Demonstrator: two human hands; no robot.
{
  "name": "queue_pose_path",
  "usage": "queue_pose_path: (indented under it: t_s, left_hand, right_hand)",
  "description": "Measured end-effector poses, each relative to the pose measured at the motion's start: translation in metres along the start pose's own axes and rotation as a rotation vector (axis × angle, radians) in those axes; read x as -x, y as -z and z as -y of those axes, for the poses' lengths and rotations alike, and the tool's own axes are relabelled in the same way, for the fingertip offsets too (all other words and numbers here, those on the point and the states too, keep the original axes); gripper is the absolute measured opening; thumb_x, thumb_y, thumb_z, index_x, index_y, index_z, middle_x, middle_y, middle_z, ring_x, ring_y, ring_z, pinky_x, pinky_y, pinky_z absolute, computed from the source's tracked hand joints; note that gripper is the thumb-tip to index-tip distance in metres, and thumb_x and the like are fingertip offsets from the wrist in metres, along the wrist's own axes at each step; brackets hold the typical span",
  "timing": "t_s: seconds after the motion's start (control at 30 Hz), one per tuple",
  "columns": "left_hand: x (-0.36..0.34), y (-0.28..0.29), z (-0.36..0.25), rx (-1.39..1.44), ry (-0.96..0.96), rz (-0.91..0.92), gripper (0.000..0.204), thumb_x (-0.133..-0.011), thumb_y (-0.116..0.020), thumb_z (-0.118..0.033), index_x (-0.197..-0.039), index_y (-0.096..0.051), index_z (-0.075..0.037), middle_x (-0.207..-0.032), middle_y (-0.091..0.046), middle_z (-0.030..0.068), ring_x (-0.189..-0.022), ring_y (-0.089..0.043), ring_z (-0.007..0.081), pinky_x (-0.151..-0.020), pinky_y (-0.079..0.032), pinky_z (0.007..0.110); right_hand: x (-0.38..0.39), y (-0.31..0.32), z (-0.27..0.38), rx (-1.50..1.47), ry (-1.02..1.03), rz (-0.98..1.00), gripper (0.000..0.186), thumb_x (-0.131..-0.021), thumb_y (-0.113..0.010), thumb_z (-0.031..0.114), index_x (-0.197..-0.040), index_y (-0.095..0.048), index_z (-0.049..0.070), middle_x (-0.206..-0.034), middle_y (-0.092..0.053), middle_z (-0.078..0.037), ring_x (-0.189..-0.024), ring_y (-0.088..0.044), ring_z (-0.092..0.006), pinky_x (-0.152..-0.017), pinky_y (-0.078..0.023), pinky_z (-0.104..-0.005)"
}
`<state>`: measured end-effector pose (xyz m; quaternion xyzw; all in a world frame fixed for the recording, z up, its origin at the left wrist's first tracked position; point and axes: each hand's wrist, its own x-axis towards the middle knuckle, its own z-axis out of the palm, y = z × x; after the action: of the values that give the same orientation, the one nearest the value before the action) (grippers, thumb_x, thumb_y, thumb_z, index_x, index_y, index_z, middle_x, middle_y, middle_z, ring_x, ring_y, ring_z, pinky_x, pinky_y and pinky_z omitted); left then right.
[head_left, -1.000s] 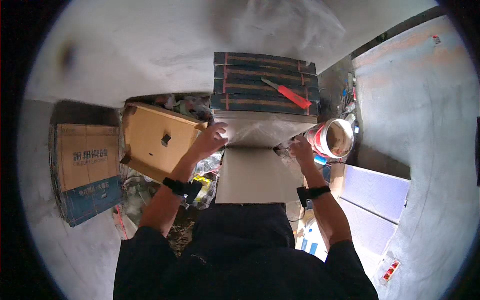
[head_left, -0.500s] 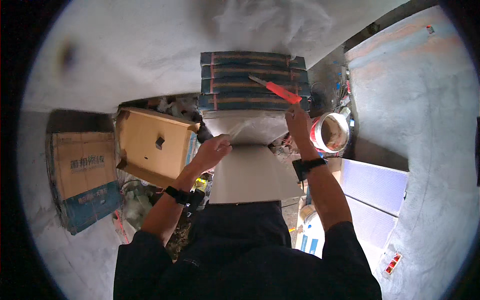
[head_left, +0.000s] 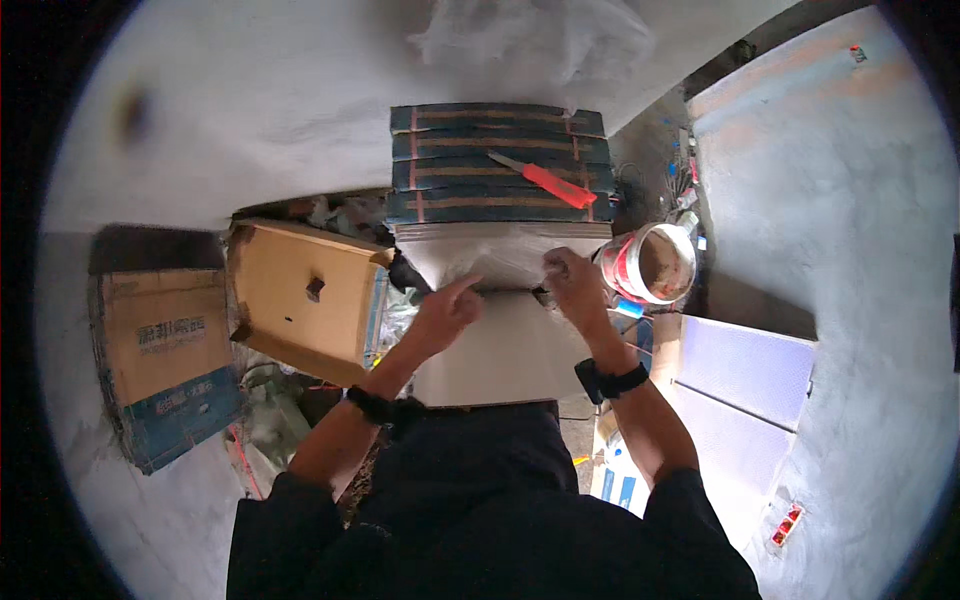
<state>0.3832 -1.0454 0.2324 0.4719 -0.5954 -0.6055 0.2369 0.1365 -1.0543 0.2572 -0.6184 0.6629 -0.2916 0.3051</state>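
A stack of pale tiles [head_left: 420, 250] with a sheet of clear plastic film [head_left: 505, 258] over it lies in front of me. A pale flat panel [head_left: 500, 350] slopes from its near edge toward my body. My left hand [head_left: 447, 315] is at the left side of the film, its index finger stretched out and the other fingers loosely curled. On the right, my right hand [head_left: 577, 285] has its fingers closed on the film's edge. A utility knife [head_left: 560, 186] with a red handle rests on the dark strapped boxes [head_left: 450, 150] just beyond the tiles.
An open cardboard tray [head_left: 300, 300] lies to the left, with a printed carton [head_left: 170, 360] farther left against the wall. A dirty bucket [head_left: 668, 262] stands at right. Pale tiles [head_left: 745, 370] lean by the right wall [head_left: 850, 250]. More crumpled plastic [head_left: 530, 40] is at the far wall.
My right hand has moved left and slightly nearer, bringing it closer to my left hand. My left hand has shifted slightly right, and its index finger now points outward.
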Motion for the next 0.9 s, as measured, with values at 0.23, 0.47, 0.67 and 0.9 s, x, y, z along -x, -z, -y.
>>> queue_pose_path:
  t_s: [0.23, 0.47, 0.67, 0.9]
  left_hand:
    - [-0.023, 0.005, -0.014, 0.306, 0.142, -0.053, 0.024, -0.086, -0.06, -0.011, -0.103, -0.057, 0.006, -0.079, -0.063, 0.0078, -0.069, -0.058, 0.0127, -0.062, -0.046, 0.024]
    - [0.01, 0.026, 0.026, 0.389, 0.293, -0.223, 0.019, -0.084, -0.063, -0.011, -0.093, -0.059, 0.004, -0.076, -0.062, 0.0081, -0.068, -0.059, 0.0113, -0.063, -0.05, 0.024]
    - [0.041, 0.045, 0.068, 0.465, 0.39, -0.298, 0.017, -0.085, -0.062, -0.014, -0.092, -0.058, 0.002, -0.081, -0.062, 0.0075, -0.069, -0.06, 0.0116, -0.064, -0.052, 0.024]
    - [0.036, 0.029, 0.09, 0.529, 0.447, -0.232, 0.02, -0.086, -0.061, -0.018, -0.093, -0.055, -0.001, -0.085, -0.06, 0.007, -0.072, -0.059, 0.0127, -0.068, -0.052, 0.026]
  right_hand:
    - [0.005, -0.035, 0.014, -0.344, -0.115, 0.195, 0.03, -0.079, -0.059, 0.013, -0.106, -0.054, 0.002, -0.092, -0.064, -0.015, -0.078, -0.064, -0.0254, -0.07, -0.05, -0.0335]
    - [-0.04, -0.041, -0.013, 0.412, 0.166, -0.004, 0.029, -0.081, -0.06, 0.015, -0.109, -0.053, 0.008, -0.102, -0.058, -0.014, -0.092, -0.059, -0.0323, -0.073, -0.051, -0.0422]
    - [0.001, -0.073, -0.021, 0.421, 0.122, 0.215, 0.024, -0.084, -0.049, 0.012, -0.107, -0.053, 0.007, -0.102, -0.056, -0.016, -0.087, -0.06, -0.032, -0.074, -0.05, -0.0417]
    - [0.078, -0.084, -0.006, -0.096, -0.043, 0.593, 0.012, -0.086, -0.048, 0.014, -0.094, -0.051, 0.006, -0.084, -0.061, -0.014, -0.071, -0.06, -0.0318, -0.065, -0.048, -0.0415]
